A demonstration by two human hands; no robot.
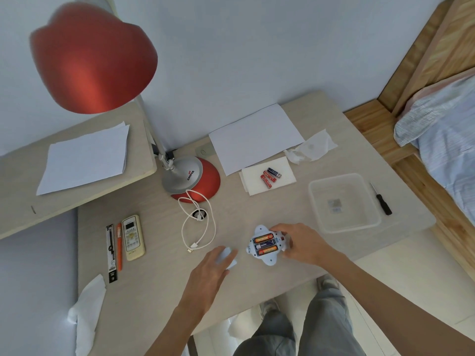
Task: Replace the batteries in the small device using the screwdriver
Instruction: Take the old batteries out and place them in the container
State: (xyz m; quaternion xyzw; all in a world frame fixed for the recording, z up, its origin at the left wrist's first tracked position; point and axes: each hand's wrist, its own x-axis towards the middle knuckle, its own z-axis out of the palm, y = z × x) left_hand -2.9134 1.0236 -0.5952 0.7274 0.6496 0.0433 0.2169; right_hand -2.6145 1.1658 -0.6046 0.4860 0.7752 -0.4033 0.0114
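Pale-blue cover [226, 256] lies flat under the straight fingers of the left hand [209, 274], touched but not gripped. The device [266, 244] is just right of this hand, apart from the cover, with three batteries [264, 244] showing. The right hand [302, 243] grips its right edge. The screwdriver [382, 200] lies well beyond the right hand, which is the nearer one.
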